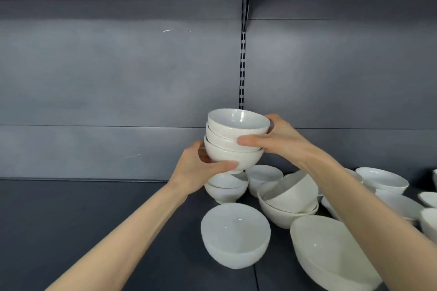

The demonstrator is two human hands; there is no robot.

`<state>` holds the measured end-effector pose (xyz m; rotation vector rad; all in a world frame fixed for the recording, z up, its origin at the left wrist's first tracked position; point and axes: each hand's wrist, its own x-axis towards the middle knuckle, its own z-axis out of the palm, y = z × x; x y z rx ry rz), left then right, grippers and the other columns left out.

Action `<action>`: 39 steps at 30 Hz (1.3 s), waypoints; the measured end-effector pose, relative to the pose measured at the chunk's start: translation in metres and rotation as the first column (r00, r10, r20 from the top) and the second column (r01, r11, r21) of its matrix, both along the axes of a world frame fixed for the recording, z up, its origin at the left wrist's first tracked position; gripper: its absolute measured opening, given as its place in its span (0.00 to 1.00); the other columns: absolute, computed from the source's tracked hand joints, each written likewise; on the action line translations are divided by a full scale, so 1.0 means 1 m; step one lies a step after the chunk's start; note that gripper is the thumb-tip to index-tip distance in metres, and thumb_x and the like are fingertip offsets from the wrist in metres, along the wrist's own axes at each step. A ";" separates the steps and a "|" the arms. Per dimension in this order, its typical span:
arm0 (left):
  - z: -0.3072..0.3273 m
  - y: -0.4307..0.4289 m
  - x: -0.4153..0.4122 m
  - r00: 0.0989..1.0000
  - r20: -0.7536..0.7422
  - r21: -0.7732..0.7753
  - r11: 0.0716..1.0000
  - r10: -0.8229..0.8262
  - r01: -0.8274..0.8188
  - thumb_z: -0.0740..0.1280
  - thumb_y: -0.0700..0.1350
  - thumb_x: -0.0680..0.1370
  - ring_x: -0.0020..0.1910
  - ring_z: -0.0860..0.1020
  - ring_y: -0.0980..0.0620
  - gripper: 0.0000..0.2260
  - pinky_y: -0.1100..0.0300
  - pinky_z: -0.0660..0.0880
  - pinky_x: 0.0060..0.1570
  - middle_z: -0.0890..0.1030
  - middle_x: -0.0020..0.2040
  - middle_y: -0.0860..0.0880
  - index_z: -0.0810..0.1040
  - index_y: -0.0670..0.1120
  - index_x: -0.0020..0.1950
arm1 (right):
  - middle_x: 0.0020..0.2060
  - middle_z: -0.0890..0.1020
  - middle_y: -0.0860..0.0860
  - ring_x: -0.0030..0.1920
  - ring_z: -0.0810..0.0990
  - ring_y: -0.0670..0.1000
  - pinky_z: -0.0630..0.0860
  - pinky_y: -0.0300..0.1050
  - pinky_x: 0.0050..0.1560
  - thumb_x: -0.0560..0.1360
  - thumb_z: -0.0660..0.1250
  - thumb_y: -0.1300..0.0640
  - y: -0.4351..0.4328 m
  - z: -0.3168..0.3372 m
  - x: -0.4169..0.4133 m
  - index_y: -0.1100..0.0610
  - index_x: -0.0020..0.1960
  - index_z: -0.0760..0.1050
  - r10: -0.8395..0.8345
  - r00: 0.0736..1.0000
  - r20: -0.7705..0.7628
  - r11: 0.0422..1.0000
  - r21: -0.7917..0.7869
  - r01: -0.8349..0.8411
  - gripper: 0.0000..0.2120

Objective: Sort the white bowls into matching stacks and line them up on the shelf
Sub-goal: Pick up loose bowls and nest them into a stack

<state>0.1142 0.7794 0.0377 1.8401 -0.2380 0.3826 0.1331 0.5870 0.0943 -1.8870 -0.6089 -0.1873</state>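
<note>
A stack of three small white bowls [233,139] hangs in the air above the dark shelf [94,220]. My left hand [198,170] grips the bottom bowl from the left, its thumb across the front. My right hand [276,139] grips the upper bowls from the right, thumb on the front. Just below the lifted stack, two nested small bowls [225,188] stand on the shelf. One mid-sized bowl [235,235] sits alone in front of them.
More white bowls crowd the shelf's right half: a small one [263,176], a tilted bowl inside a nested pair [289,198], a large bowl [331,253] at the front, shallow ones [383,179] at the far right. A slotted upright [242,68] runs up the back wall.
</note>
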 end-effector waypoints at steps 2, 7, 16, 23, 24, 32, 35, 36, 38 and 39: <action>0.003 0.004 0.016 1.000 0.003 0.016 1.000 -0.026 0.026 0.80 0.45 0.65 0.46 0.80 0.61 0.24 0.69 0.77 0.42 0.82 0.50 0.54 0.74 0.50 0.56 | 0.40 0.86 0.43 0.42 0.83 0.40 0.75 0.32 0.37 0.67 0.77 0.58 0.003 0.000 0.012 0.51 0.49 0.81 -0.011 1.000 -0.008 1.000 0.014 0.011 0.11; 0.003 0.007 0.045 0.997 -0.021 0.039 0.996 -0.079 0.079 0.79 0.44 0.66 0.50 0.78 0.62 0.28 0.69 0.74 0.45 0.78 0.52 0.57 0.70 0.49 0.61 | 0.45 0.86 0.47 0.46 0.84 0.43 0.78 0.35 0.40 0.67 0.77 0.59 0.004 -0.009 0.037 0.54 0.53 0.81 -0.040 0.999 -0.035 0.998 0.048 0.041 0.15; -0.019 0.017 0.077 0.994 -0.052 -0.004 0.995 -0.095 0.095 0.80 0.46 0.66 0.53 0.75 0.64 0.28 0.69 0.72 0.46 0.78 0.54 0.58 0.71 0.51 0.61 | 0.42 0.86 0.44 0.42 0.83 0.40 0.75 0.31 0.36 0.66 0.78 0.59 0.012 -0.023 0.074 0.53 0.53 0.81 -0.019 0.998 -0.066 1.000 0.018 0.020 0.16; -0.026 0.016 0.078 0.997 -0.042 -0.040 0.997 -0.069 0.067 0.79 0.45 0.66 0.52 0.76 0.64 0.28 0.68 0.73 0.46 0.78 0.53 0.58 0.71 0.50 0.62 | 0.50 0.85 0.49 0.52 0.84 0.47 0.80 0.49 0.55 0.58 0.81 0.49 0.012 -0.029 0.089 0.54 0.58 0.79 0.000 0.995 -0.103 1.000 0.008 0.001 0.29; -0.027 0.017 0.078 0.997 -0.039 -0.043 0.997 -0.065 0.064 0.79 0.46 0.66 0.52 0.76 0.64 0.28 0.68 0.74 0.46 0.78 0.53 0.58 0.70 0.50 0.62 | 0.50 0.85 0.48 0.52 0.83 0.47 0.80 0.50 0.55 0.57 0.81 0.47 0.012 -0.030 0.089 0.54 0.58 0.79 0.000 0.994 -0.108 1.000 0.003 0.000 0.31; -0.040 0.028 0.080 0.995 -0.063 -0.065 0.995 -0.083 0.079 0.79 0.45 0.66 0.55 0.77 0.59 0.29 0.60 0.76 0.54 0.77 0.56 0.55 0.68 0.50 0.62 | 0.48 0.86 0.51 0.51 0.84 0.49 0.80 0.55 0.56 0.66 0.78 0.57 0.025 -0.034 0.082 0.55 0.55 0.81 0.018 0.987 -0.158 1.000 -0.022 -0.022 0.18; -0.041 0.031 0.083 0.991 -0.067 -0.054 0.992 -0.115 0.111 0.78 0.45 0.67 0.54 0.76 0.62 0.29 0.65 0.74 0.50 0.77 0.55 0.57 0.68 0.50 0.62 | 0.51 0.85 0.51 0.52 0.84 0.49 0.80 0.55 0.56 0.65 0.79 0.56 0.026 -0.034 0.084 0.55 0.57 0.79 0.018 0.982 -0.187 0.999 -0.037 -0.026 0.22; -0.043 0.031 0.085 0.990 -0.071 -0.049 0.991 -0.125 0.121 0.78 0.45 0.67 0.54 0.76 0.62 0.29 0.66 0.74 0.49 0.76 0.55 0.58 0.67 0.50 0.62 | 0.52 0.85 0.51 0.53 0.83 0.49 0.80 0.55 0.56 0.62 0.80 0.53 0.026 -0.035 0.085 0.55 0.59 0.78 0.008 0.982 -0.187 0.998 -0.056 -0.018 0.27; -0.047 0.032 0.087 0.987 -0.082 -0.040 0.990 -0.139 0.136 0.79 0.46 0.66 0.55 0.76 0.61 0.29 0.65 0.75 0.49 0.77 0.55 0.58 0.67 0.49 0.62 | 0.53 0.84 0.51 0.53 0.83 0.48 0.81 0.53 0.54 0.56 0.82 0.48 0.026 -0.037 0.087 0.55 0.60 0.77 -0.021 0.982 -0.186 0.996 -0.093 0.004 0.35; -0.049 0.032 0.089 0.986 -0.087 -0.034 0.990 -0.142 0.140 0.79 0.46 0.66 0.56 0.77 0.60 0.30 0.64 0.75 0.51 0.77 0.56 0.57 0.67 0.49 0.62 | 0.52 0.84 0.50 0.52 0.83 0.48 0.81 0.52 0.54 0.55 0.81 0.47 0.025 -0.038 0.088 0.54 0.60 0.77 -0.018 0.982 -0.187 0.995 -0.100 -0.001 0.36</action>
